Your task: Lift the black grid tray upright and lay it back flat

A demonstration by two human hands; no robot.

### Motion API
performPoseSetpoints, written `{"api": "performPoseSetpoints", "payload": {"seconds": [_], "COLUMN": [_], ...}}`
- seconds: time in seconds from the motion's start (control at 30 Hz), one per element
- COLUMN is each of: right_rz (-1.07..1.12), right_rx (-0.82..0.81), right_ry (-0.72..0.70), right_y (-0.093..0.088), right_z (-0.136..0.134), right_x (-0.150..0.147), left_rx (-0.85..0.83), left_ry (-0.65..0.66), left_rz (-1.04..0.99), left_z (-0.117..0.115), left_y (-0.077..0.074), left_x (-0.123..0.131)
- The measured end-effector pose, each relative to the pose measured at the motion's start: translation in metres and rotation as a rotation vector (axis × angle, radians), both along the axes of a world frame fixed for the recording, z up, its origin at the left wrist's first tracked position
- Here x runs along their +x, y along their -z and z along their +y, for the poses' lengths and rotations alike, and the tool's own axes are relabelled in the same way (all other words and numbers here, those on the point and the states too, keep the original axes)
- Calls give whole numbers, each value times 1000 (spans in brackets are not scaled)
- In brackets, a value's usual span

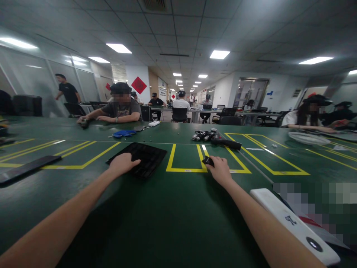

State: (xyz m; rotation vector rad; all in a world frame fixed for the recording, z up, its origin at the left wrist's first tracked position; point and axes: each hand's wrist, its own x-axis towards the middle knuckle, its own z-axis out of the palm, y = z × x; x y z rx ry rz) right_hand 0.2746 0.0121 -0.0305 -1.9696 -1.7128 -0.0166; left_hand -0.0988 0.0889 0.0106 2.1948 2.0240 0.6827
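Observation:
My left hand [122, 164] rests on the near left edge of a black grid tray [143, 155] lying on the green table [167, 223]; its fingers look curled over the tray's rim. My right hand [221, 170] is closed around a small black object [208, 160], held just above the yellow tape box [185, 169] marked on the table. Beyond it lie a black screwdriver-like tool [226, 143] and a cluster of small metal and black parts [203, 136].
A white bar-shaped device [292, 223] lies at the near right. A flat black strip [28, 167] sits at the left. Blue gloves [124, 133] and a white power strip [154, 123] lie farther back. Other people sit at the table's far side and right.

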Motion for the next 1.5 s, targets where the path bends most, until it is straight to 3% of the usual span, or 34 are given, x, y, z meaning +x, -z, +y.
{"api": "performPoseSetpoints", "payload": {"seconds": [0.07,0.2,0.33,0.67,0.83,0.93,1.07,1.13,1.2,1.37,1.5], "right_rz": [137,442,630,481,326,329,325,319,324,400,434], "right_rx": [22,28,90,129,150,178,176,188,198,198,165], "right_ry": [-187,-581,-811,-929,-1023,-945,-899,-890,-904,-1001,-971], "right_y": [-1,7,17,11,7,8,9,9,8,5,6], "right_z": [0,-2,-3,-18,-21,-21,-21,-22,-22,-23,-23], "right_x": [-14,-39,-50,-53,-55,-59,-60,-60,-61,-64,-63], "left_rx": [67,160,154,33,-2,-67,-380,-447,-495,-701,-846], "left_ry": [87,354,496,605,643,483,79,18,81,385,470], "left_rz": [64,-63,-211,-320,-319,-483,-1024,-1146,-1150,-1060,-1058], "left_z": [-10,-34,-55,-70,-70,-68,-63,-61,-62,-66,-68], "left_y": [2,14,32,47,39,25,12,10,10,8,5], "left_x": [31,90,117,123,121,118,113,110,109,106,103]}}
